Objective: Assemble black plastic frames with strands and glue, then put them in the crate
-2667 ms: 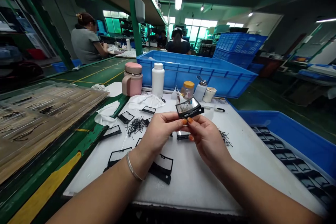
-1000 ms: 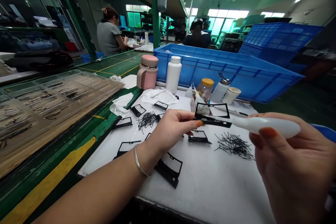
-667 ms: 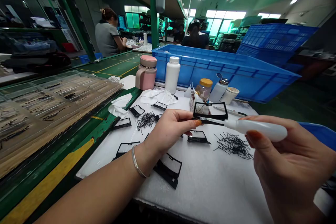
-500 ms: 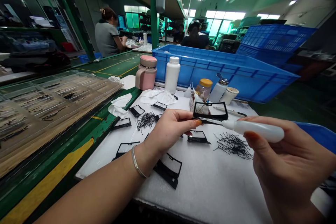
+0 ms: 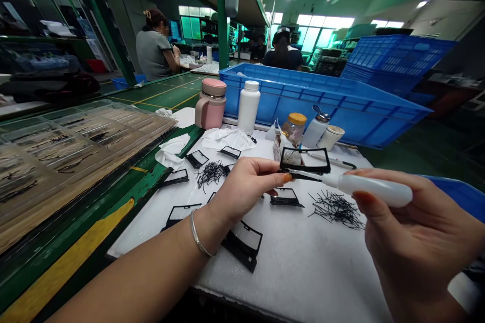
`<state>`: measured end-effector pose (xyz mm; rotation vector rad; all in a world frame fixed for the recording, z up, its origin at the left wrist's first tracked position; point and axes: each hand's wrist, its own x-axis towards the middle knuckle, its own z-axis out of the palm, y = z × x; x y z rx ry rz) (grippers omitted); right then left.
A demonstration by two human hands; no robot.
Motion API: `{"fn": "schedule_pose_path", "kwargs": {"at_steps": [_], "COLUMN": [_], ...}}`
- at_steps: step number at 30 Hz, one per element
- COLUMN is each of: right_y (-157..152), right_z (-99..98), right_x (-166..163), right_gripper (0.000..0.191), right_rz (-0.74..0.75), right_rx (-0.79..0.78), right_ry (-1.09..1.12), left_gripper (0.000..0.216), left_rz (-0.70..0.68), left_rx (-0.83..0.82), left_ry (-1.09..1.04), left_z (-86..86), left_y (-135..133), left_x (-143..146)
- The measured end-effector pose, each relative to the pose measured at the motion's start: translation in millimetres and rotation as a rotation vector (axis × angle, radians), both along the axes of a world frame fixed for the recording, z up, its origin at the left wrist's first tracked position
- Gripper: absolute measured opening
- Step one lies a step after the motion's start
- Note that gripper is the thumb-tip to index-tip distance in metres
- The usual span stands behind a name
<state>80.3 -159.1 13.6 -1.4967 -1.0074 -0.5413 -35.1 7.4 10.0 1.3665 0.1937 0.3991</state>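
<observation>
Between thumb and fingers, my left hand (image 5: 246, 181) pinches a black plastic frame (image 5: 325, 161) by its left end, above the white work surface (image 5: 303, 272). My right hand (image 5: 413, 227) is closed around a small white squeeze bottle (image 5: 379, 189). The bottle's thin nozzle points left along the lower edge of the frame; whether it touches is too fine to tell. Below lie similar black frames, one (image 5: 244, 245) near my left wrist and another (image 5: 286, 197) under the held one. A pile of short black strips (image 5: 337, 209) lies beneath the bottle, and a second pile (image 5: 211, 174) left of my hand.
A pink mug (image 5: 212, 106), a white bottle (image 5: 249, 108), an orange-lidded jar (image 5: 295, 128) and a pump bottle (image 5: 316, 128) stand along the back. Behind them is a large blue crate (image 5: 341, 106). At left lies a clear divided tray (image 5: 83, 141). Co-workers sit farther off.
Almost nothing differs. The squeeze bottle and the held frame have shifted very slightly to the right; both hands keep their grips.
</observation>
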Motion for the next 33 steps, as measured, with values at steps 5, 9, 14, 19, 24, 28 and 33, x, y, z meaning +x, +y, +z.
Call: {"fn": "schedule_pose_path", "kwargs": {"at_steps": [5,9,14,19,24,28,33], "right_y": [-2.2,-2.2,-2.6,1.4,2.9,0.0,1.4], "right_z": [1.8,2.0,1.9,2.2,1.5,0.1,-2.3], "right_x": [-1.9,-2.5,-2.4,-8.4,-7.4,0.9,4.9], "right_gripper": [0.027,0.026,0.027,0.023,0.022,0.027,0.023], "right_rz": [-0.007,-0.014,-0.011,-0.024,-0.021,-0.031,-0.041], "right_rx": [-0.046,-0.045,-0.045,0.007,0.005,-0.028,0.024], "right_ry": [0.034,0.026,0.026,0.052,0.047,-0.04,-0.088], "left_gripper": [0.016,0.016,0.015,0.015,0.017,0.017,0.019], "left_rz": [0.0,0.002,0.002,0.0,-0.006,-0.004,-0.002], "left_rx": [0.007,0.015,0.028,0.033,0.039,0.016,0.008], "left_ry": [-0.011,-0.004,-0.003,0.007,-0.004,0.009,0.006], "left_z": [-0.8,-0.9,-0.6,0.1,-0.1,0.3,0.9], "left_y": [0.3,0.6,0.1,-0.2,0.1,-0.3,-0.6], "left_x": [0.4,0.5,-0.4,-0.9,-0.5,-0.4,-0.3]}}
